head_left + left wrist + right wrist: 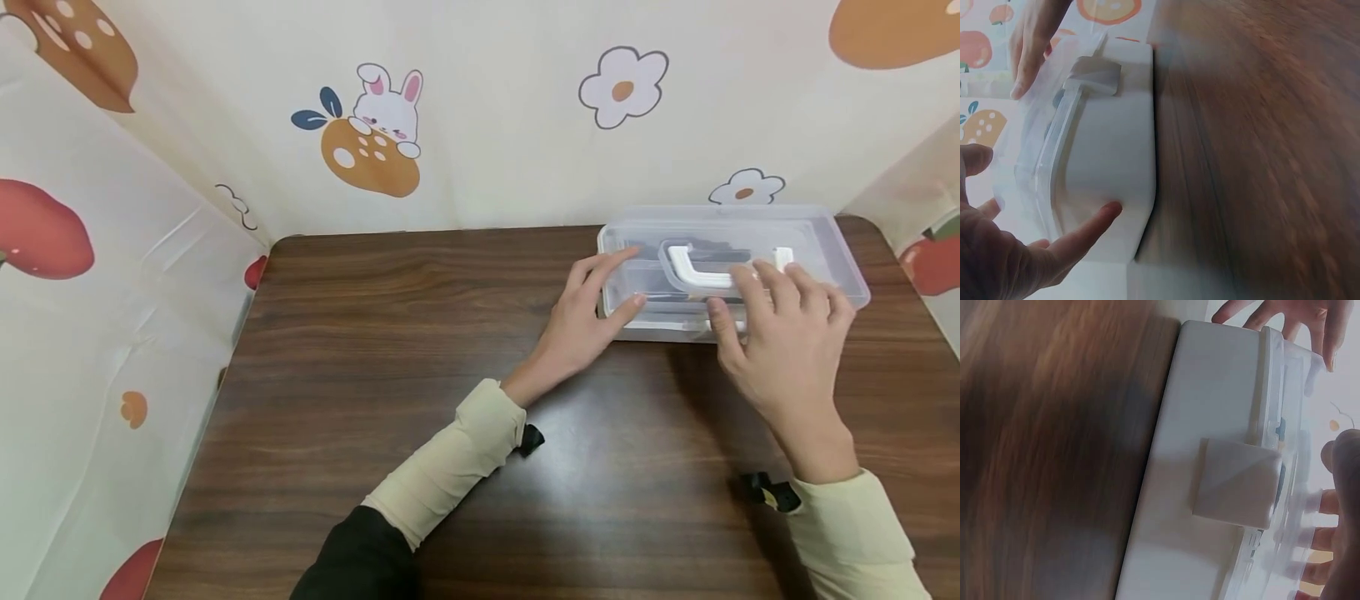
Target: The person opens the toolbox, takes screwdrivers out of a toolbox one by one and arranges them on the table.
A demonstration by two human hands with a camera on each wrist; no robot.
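Note:
A clear-lidded storage box (651, 333) with a pale body stands at the table's back right. A white handle (681, 265) lies in the recess of its translucent lid (813, 225). At the box's left end is my left hand (573, 321), thumb and fingers spread around the corner; in the left wrist view one fingertip touches the side wall. My right hand (791, 350) rests over the lid's front right part, fingers across the handle and thumb at the front edge. A pale latch (1238, 481) sits at the box's front in the right wrist view. Dark shapes inside show dimly.
The box stands on a dark wood-grain table (360, 375), close to its back edge. Behind it hangs a pale patterned curtain (495, 125) with a rabbit, fruit and flowers. Another patterned sheet (97, 333) borders the left side.

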